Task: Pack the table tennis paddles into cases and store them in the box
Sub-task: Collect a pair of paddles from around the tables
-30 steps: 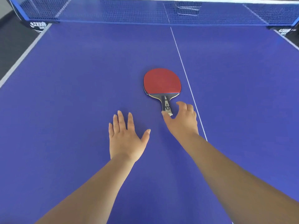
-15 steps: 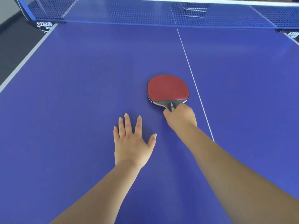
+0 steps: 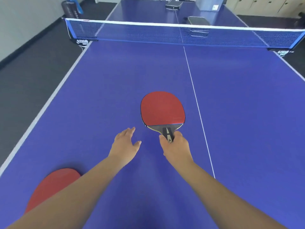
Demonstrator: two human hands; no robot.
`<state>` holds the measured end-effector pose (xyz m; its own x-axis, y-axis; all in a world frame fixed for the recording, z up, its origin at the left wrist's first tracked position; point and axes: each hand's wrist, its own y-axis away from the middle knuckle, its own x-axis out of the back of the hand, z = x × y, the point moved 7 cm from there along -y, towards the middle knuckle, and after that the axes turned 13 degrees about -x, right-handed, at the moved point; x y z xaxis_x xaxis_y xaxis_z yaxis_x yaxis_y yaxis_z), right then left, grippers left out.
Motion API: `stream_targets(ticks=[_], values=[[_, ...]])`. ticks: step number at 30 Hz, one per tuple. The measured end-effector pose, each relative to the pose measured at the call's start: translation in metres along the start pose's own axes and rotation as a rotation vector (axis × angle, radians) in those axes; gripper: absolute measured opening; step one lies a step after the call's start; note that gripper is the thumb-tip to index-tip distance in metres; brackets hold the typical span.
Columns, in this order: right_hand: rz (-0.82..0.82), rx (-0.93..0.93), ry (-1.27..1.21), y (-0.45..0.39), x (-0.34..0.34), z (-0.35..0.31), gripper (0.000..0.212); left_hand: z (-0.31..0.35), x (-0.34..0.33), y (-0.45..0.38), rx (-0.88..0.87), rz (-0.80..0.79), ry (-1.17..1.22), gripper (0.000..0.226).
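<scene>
A red-faced paddle is in the middle of the blue table, and my right hand grips its short dark handle. To its left my left hand hovers with relaxed fingers and holds nothing. A second red paddle lies at the near left, partly hidden under my left forearm. Beyond the net lie a grey paddle case and a darker case farther back. A translucent box stands at the far end.
The net spans the table across the middle. A white centre line runs just right of the held paddle. Dark floor lies past the left edge. A dark bag leans at the far left wall.
My right hand has closed round the paddle's handle and drawn the paddle nearer. The view has tilted up, showing the far half of the table and a second paddle at near left.
</scene>
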<state>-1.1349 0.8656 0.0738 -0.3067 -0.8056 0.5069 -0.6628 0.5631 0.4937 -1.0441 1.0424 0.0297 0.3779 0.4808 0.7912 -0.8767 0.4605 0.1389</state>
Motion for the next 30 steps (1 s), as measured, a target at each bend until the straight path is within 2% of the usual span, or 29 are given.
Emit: stream_targets(ticks=[4, 8, 17, 21, 26, 28, 30], values=[[-0.103, -0.015, -0.025, 0.063, -0.021, 0.020, 0.023, -0.017, 0.045, 0.102, 0.031, 0.114, 0.033, 0.059], [-0.213, -0.035, -0.009, 0.111, -0.059, 0.036, 0.022, -0.058, 0.074, 0.184, 0.141, 0.166, -0.003, 0.061], [-0.288, -0.025, 0.048, 0.199, -0.145, 0.052, 0.024, -0.156, 0.068, 0.300, 0.474, 0.270, 0.124, 0.068], [-0.268, -0.052, 0.076, 0.226, -0.173, 0.062, 0.023, -0.184, 0.044, 0.321, 0.538, 0.139, 0.148, 0.064], [-0.229, -0.084, 0.095, 0.247, -0.200, 0.068, 0.025, -0.201, 0.039, 0.317, 0.495, 0.003, 0.097, 0.033], [-0.228, -0.079, 0.106, 0.254, -0.212, 0.070, 0.024, -0.203, 0.038, 0.315, 0.512, -0.039, 0.241, 0.020], [-0.245, -0.076, 0.096, 0.261, -0.229, 0.071, 0.021, -0.205, 0.035, 0.318, 0.519, -0.051, 0.493, 0.018]])
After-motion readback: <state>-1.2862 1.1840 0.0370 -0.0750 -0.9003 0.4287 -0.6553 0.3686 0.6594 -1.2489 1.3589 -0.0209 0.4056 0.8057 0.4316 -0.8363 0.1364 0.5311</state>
